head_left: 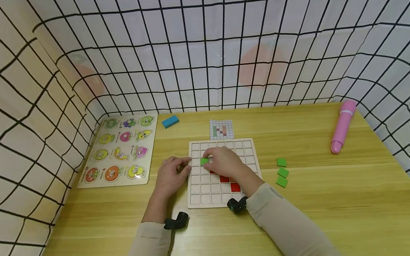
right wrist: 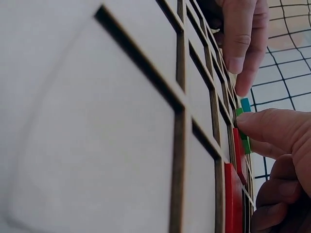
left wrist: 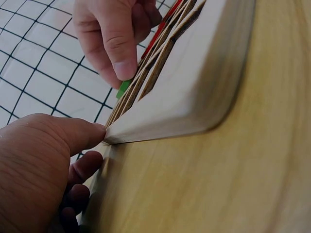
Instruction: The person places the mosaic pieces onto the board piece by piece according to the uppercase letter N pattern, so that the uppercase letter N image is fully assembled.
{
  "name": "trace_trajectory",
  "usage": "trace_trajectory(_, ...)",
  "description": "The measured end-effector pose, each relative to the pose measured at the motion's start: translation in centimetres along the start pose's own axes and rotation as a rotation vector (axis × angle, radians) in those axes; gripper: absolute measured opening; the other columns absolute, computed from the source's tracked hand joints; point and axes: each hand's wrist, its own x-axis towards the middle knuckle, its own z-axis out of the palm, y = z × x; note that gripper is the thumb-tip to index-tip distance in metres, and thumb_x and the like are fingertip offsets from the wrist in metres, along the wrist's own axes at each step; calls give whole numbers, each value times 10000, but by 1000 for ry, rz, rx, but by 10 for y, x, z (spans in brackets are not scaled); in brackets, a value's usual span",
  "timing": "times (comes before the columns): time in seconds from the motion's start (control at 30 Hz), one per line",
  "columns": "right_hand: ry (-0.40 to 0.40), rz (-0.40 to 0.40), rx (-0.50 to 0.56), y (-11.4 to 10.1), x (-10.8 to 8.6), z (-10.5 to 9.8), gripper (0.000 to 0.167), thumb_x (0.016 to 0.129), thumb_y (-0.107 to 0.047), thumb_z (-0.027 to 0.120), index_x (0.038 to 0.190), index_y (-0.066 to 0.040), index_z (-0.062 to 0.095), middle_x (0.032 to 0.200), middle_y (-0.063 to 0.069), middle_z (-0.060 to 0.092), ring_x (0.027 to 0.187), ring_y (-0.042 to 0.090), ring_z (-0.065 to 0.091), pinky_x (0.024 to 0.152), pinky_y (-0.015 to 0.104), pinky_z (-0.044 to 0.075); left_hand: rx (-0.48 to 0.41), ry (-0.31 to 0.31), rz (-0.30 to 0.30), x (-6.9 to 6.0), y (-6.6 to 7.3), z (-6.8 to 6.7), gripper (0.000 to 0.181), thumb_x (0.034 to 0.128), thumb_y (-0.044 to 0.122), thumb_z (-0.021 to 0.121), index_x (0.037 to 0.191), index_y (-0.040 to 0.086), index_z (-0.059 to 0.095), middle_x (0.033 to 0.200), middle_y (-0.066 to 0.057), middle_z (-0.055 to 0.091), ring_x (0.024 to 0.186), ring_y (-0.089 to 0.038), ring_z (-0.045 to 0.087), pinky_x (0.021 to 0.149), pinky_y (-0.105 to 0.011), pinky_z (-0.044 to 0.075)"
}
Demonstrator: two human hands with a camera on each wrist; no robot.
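A pale wooden board (head_left: 199, 189) with a grid of square recesses lies on the table. My right hand (head_left: 225, 161) is over its upper left part, pinching a small green square tile (head_left: 204, 161) between thumb and fingers. In the right wrist view, the thumb partly covers this green tile (right wrist: 239, 114). A diagonal of red tiles (head_left: 235, 187) sits in the grid, one half hidden under the right hand. At the board's left edge, my left hand (head_left: 170, 175) touches the rim with its fingertips; its other fingers are loosely bent in the left wrist view.
Three loose green tiles (head_left: 283, 173) lie right of the board. A printed pattern card (head_left: 221, 129) touches its far side. Behind are a blue block (head_left: 170, 121) and a fruit puzzle board (head_left: 113, 152). A pink pen-like object (head_left: 344, 126) lies far right. Black wire mesh (head_left: 207, 67) encloses the table.
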Motion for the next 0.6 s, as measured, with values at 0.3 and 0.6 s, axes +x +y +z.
trace_trajectory(0.3, 5, 18, -19, -3, 0, -1, 303, 940, -326, 727, 1209, -186, 725, 1172, 12, 757, 859, 173, 641, 848, 380, 534, 1, 3, 4, 0, -1, 0, 281, 972, 244, 682, 1236, 173, 747, 1028, -53, 692, 958, -240, 539, 830, -366, 390)
trace_trajectory(0.6, -4, 43, 13, -1, -5, -7, 328, 943, -330, 713, 1239, -190, 717, 1141, 13, 758, 849, 178, 616, 838, 386, 526, -5, -6, -14, 0, 0, 0, 286, 968, 249, 689, 1240, 181, 746, 1033, -47, 686, 967, -236, 533, 832, -364, 389)
